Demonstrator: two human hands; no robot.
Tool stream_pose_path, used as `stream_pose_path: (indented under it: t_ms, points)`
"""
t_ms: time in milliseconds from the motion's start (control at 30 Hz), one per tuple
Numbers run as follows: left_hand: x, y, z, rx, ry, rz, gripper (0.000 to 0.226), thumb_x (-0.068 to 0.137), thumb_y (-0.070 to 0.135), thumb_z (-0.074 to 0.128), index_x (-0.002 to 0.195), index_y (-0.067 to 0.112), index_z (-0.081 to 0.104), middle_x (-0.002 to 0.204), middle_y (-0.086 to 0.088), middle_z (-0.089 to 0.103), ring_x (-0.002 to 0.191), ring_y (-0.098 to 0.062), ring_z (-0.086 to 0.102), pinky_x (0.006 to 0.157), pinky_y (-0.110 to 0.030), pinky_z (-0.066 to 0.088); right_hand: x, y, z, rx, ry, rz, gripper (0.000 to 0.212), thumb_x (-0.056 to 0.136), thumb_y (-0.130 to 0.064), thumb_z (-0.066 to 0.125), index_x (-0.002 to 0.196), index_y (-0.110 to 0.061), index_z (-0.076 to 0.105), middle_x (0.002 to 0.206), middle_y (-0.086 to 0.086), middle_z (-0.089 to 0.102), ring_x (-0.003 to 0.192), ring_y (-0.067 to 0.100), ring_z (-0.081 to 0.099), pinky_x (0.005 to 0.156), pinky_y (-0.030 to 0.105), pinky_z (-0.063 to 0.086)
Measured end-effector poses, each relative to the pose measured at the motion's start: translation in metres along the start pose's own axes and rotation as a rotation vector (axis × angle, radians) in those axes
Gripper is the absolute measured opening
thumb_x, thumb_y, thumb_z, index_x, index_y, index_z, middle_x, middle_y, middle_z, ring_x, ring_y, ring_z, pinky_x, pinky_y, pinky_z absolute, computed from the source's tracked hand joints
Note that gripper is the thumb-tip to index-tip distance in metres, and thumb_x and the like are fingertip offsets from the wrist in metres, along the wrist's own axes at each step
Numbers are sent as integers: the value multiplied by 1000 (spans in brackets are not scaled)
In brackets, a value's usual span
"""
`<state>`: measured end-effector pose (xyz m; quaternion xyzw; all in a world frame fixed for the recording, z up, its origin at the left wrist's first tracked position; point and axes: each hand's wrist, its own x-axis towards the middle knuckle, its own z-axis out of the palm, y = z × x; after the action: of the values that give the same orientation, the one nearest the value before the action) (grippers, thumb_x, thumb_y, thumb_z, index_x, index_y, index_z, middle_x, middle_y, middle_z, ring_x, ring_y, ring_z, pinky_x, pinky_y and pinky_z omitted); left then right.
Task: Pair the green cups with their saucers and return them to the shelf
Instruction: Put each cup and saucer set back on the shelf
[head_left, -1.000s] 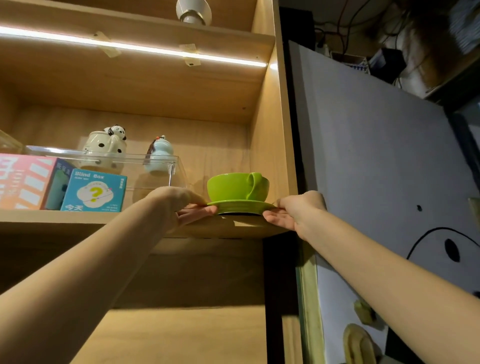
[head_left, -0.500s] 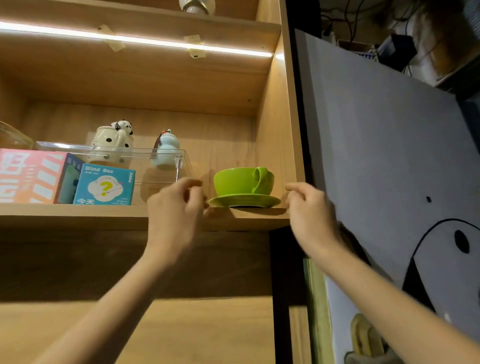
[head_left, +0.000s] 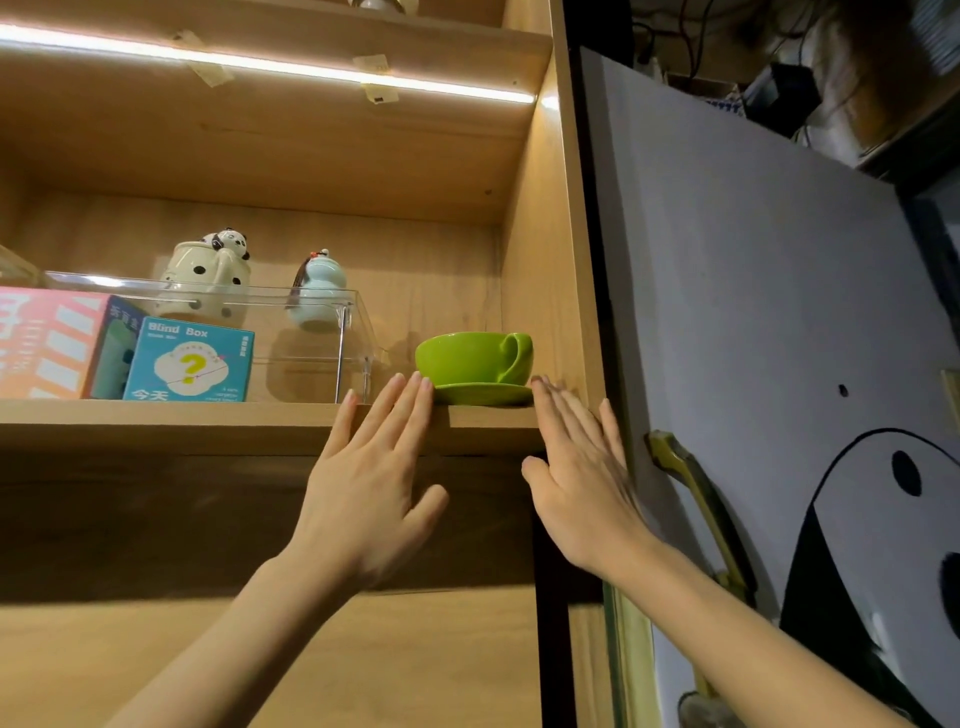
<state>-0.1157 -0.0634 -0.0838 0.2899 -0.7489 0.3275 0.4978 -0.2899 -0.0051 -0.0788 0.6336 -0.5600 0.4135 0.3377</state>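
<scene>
There is one view only, from a wide-angle camera worn on the person's head, so no second view shares the scene. It sits below the level of the light wooden shelf board (head_left: 223, 422) and faces forward and tilted up, so the underside of the upper board and its glowing light strip (head_left: 270, 65) show. The camera is close: both bare forearms rise from the bottom edge, the left hand (head_left: 371, 486) and right hand (head_left: 582, 483) at mid-frame near the shelf's front edge. The shelf's right side panel (head_left: 545, 260) runs up near the centre, with a grey-white painted board (head_left: 753, 291) filling the right half. Straight edges bow slightly toward the borders.
</scene>
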Motion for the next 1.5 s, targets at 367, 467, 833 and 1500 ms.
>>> stream_pose_path:
  t_ms: [367, 467, 833, 1500]
  points:
    - [5, 0, -12, 75, -98, 27, 79, 74, 46, 25, 144, 22, -4, 156, 5, 5, 136, -3, -10, 112, -34, -15, 2, -9, 7, -137, 55, 66, 63, 93, -26, 28, 149, -17, -1, 160, 0, 4, 147, 14, -2, 117, 36, -12]
    - [7, 3, -21, 110, -173, 31, 82, 75, 44, 30, 144, 20, -7, 157, 3, 2, 141, -6, -6, 113, -35, -14, 0, -14, 6, -174, 52, 87, 67, 94, -25, 33, 148, -15, -4, 160, 3, 0, 147, 17, -4, 119, 39, -8]
    - [31, 18, -86, -120, -719, -186, 76, 81, 28, 57, 144, 17, 18, 155, -9, 17, 139, -26, 24, 110, -35, 26, -6, -33, -61, -89, -434, 120, 67, 93, -28, 37, 149, -13, 4, 159, 9, 8, 146, 25, 9, 119, 42, 13]
    - [-239, 47, -117, -496, -543, -403, 60, 82, 35, 59, 136, 26, 35, 138, 1, 47, 122, -12, 45, 93, -21, 34, -232, -105, -17, 813, -644, 341, 51, 83, -22, 65, 130, -20, 47, 106, 1, 66, 98, 15, 62, 83, 14, 47]
